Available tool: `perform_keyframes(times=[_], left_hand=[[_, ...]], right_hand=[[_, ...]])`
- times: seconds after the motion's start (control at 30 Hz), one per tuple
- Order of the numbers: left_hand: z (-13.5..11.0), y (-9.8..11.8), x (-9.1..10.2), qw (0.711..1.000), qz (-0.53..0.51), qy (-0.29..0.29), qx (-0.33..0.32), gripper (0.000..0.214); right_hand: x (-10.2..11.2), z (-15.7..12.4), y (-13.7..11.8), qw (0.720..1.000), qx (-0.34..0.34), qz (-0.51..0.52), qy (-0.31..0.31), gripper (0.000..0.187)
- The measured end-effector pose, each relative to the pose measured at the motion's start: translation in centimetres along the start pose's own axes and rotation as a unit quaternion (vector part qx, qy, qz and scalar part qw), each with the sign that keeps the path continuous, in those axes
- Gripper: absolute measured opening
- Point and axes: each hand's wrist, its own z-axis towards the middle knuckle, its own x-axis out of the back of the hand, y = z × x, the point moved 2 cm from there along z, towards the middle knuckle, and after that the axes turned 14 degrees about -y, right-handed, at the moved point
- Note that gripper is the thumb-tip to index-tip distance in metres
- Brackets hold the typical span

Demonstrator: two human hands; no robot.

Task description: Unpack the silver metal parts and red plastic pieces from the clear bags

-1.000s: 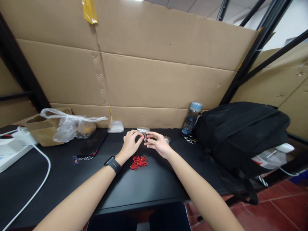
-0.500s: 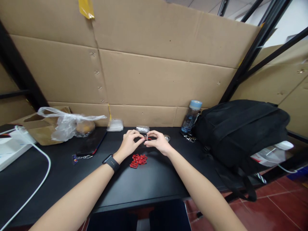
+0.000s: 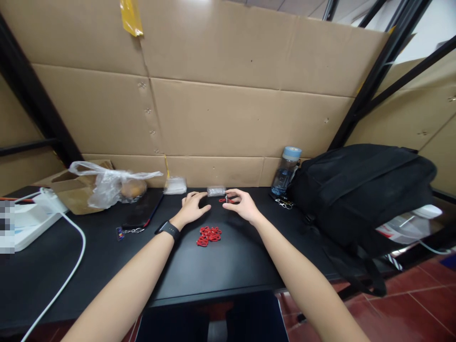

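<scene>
My right hand (image 3: 244, 205) pinches a small shiny metal piece, seemingly a ring, between thumb and fingertips. A red cord loop (image 3: 222, 200) sticks out to its left; how the two join is too small to tell. To the left, my left hand (image 3: 193, 207) is open and holds nothing, thumb apart from the fingers, low over the table. It has a black watch (image 3: 168, 231) at the wrist. A pile of red cord loops (image 3: 209, 235) lies on the black table (image 3: 213, 270), nearer to me than both hands.
Behind the hands lie a clear plastic packet (image 3: 216, 191) and a stack of clear bags (image 3: 175, 185). A water bottle (image 3: 286, 171) and black backpack (image 3: 359, 199) stand at right. At left are a dark pouch (image 3: 140, 213), plastic bag (image 3: 107, 187) and white cable (image 3: 80, 256).
My left hand has let go of the small piece and drawn away to the left, its fingers parting. My right hand still pinches it. The view has shifted slightly.
</scene>
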Motion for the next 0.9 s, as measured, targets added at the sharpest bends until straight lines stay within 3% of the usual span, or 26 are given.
perform_keyframes(times=[0.17,0.3,0.53,0.7,0.9], left_hand=[[0.5,0.3,-0.2,1.0,0.005,-0.022,-0.012,0.062],[0.9,0.0,-0.6,0.997,0.032,-0.062,-0.038,0.055],[0.7,-0.3,-0.4,0.997,0.071,0.0,-0.037,0.046],[0.1,0.5,-0.3,0.994,0.048,-0.053,-0.079,0.042],[0.0,0.8,-0.7,0.993,0.033,-0.066,-0.09,0.059]], right_hand=[[0.6,0.3,0.6,1.0,-0.002,-0.007,0.016,0.057],[1.1,0.1,0.6,1.0,0.003,-0.007,0.025,0.057],[2.9,-0.6,0.5,0.998,0.003,-0.003,0.059,0.058],[3.3,-0.5,1.0,0.998,-0.001,-0.018,0.059,0.058],[3.1,-0.2,1.7,0.998,-0.01,-0.048,0.038,0.058]])
